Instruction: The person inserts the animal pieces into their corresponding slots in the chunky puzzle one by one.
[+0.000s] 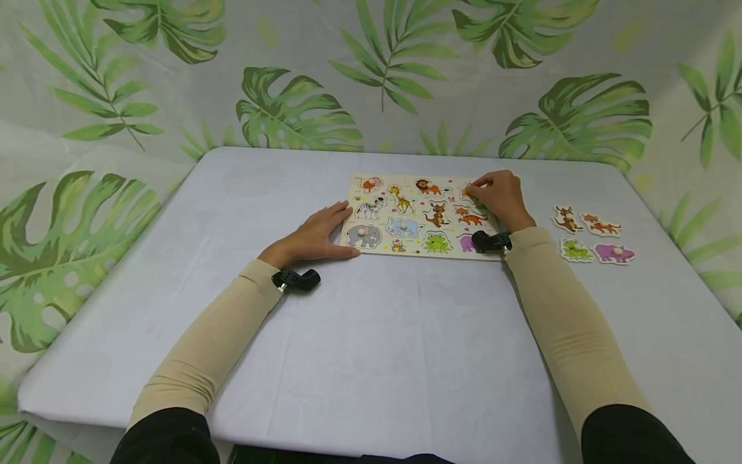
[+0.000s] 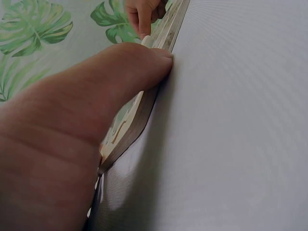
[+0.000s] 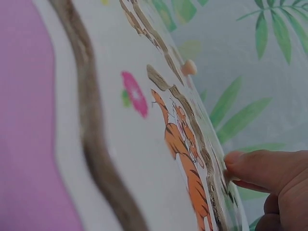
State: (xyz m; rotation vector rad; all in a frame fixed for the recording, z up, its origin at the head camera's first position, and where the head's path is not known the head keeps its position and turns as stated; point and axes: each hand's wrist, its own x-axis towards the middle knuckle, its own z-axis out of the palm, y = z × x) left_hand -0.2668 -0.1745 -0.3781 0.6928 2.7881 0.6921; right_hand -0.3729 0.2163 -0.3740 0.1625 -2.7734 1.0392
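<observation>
In the head view, a flat picture board (image 1: 414, 249) lies on the white bench (image 1: 371, 335). The left hand (image 1: 315, 232) is spread along the board's left side, fingers straight and gripping nothing, with the thumb at the near corner. The right hand (image 1: 501, 200) is at the far right corner, fingers curled, apparently pinching a yellowish animal piece (image 1: 464, 194) over its spot; the fingers hide most of that piece. To the right of the board, on the bench, lie four loose pieces: the kangaroo (image 1: 567, 219), the tiger (image 1: 601, 225), the frog (image 1: 576, 251) and the purple hippo (image 1: 614, 254). Matching pictures for all four show on the board, so I take the step in hand to be fitting the yellowish piece, with these four left to place

In the left wrist view, the left thumb (image 2: 137, 62) lies against the board's edge, which looks like steadying rather than grasping. Farther off, the fingertips of the right hand point down toward the board

In the right wrist view, thumb and finger of the right hand come together low at the far edge of the board, beyond the printed tiger (image 3: 185, 163). What they hold is hidden here, and whether the piece is fully seated I cannot tell. The next move seems to call for a small turn or nudge until outline and cut-out agree, then a light downward press while the left hand keeps the board from sliding
</observation>
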